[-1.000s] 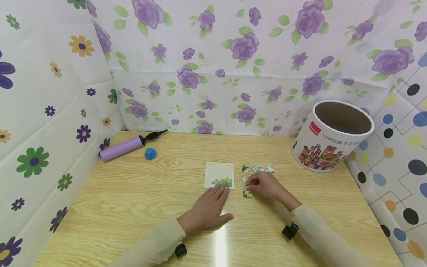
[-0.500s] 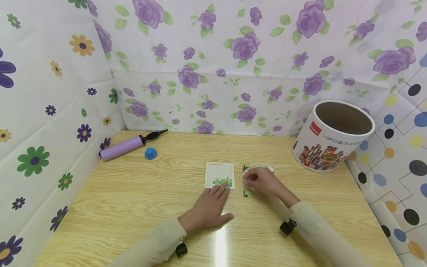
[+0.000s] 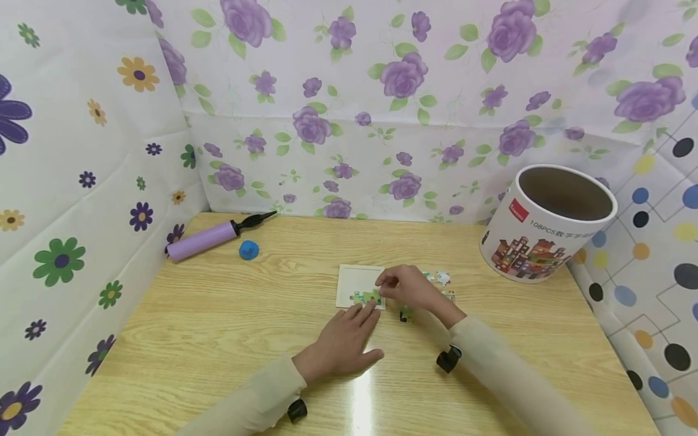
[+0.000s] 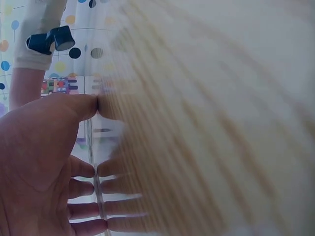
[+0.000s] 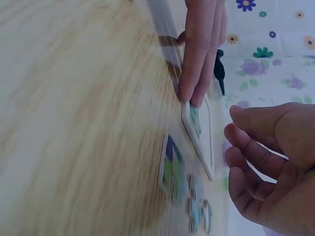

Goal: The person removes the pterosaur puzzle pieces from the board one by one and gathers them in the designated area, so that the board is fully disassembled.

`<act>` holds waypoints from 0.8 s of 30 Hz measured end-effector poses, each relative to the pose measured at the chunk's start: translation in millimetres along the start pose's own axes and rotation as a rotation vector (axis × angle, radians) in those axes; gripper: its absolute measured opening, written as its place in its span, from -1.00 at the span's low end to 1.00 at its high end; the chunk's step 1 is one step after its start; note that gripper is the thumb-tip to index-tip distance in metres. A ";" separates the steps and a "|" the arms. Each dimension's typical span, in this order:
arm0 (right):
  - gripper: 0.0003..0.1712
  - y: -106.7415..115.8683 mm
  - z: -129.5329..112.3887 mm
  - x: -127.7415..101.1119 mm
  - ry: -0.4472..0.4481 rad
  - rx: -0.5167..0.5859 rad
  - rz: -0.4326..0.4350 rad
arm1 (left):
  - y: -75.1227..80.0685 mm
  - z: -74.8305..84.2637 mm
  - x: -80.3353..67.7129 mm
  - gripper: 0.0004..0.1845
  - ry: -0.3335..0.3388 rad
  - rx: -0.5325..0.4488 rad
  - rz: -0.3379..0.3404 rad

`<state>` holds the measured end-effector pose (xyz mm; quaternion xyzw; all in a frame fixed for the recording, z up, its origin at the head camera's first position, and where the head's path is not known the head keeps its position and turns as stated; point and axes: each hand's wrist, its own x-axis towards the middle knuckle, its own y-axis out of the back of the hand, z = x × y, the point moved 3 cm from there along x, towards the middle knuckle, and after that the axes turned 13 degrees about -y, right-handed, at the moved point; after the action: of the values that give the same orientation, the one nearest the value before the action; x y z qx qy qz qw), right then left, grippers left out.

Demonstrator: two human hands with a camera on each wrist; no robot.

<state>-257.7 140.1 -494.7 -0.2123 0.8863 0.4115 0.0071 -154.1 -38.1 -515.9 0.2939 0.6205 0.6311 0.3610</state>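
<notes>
A white puzzle tray [image 3: 357,280] lies mid-table with a few green pieces [image 3: 365,297] fitted along its near edge. My left hand [image 3: 362,313] lies flat on the table, its straight fingertips [image 5: 196,93] touching the tray's [image 5: 203,142] near edge. My right hand [image 3: 388,283] hovers over the tray's right edge, fingers curled [image 5: 231,124] as if pinching a small puzzle piece that they hide. Loose pieces [image 3: 439,278] lie right of the tray, one [image 3: 405,314] beside the right wrist. The left wrist view shows the left palm [image 4: 44,162] on the wood.
A round puzzle can [image 3: 545,224] stands open at the right rear. A purple hand pump [image 3: 204,238] and a small blue object [image 3: 248,249] lie at the left rear. Flowered walls close in the table [image 3: 218,339] on three sides.
My right hand rose from the loose pieces and moved left to the tray's right edge. The left hand stayed flat at the tray's near edge.
</notes>
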 end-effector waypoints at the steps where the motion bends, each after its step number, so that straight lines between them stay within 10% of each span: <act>1: -0.87 -1.2 -1.9 2.3 0.000 0.001 0.000 | -0.1 0.2 -0.1 -0.13 0.001 0.003 -0.003; 24: -0.86 -31.4 -19.1 33.3 0.038 -0.072 -0.040 | -3.2 2.0 -3.0 -0.17 -0.011 0.023 0.007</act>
<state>-272.9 95.8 -511.2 -0.2380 0.8664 0.4389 -0.0092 -150.4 -39.6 -518.8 0.3035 0.6248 0.6234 0.3589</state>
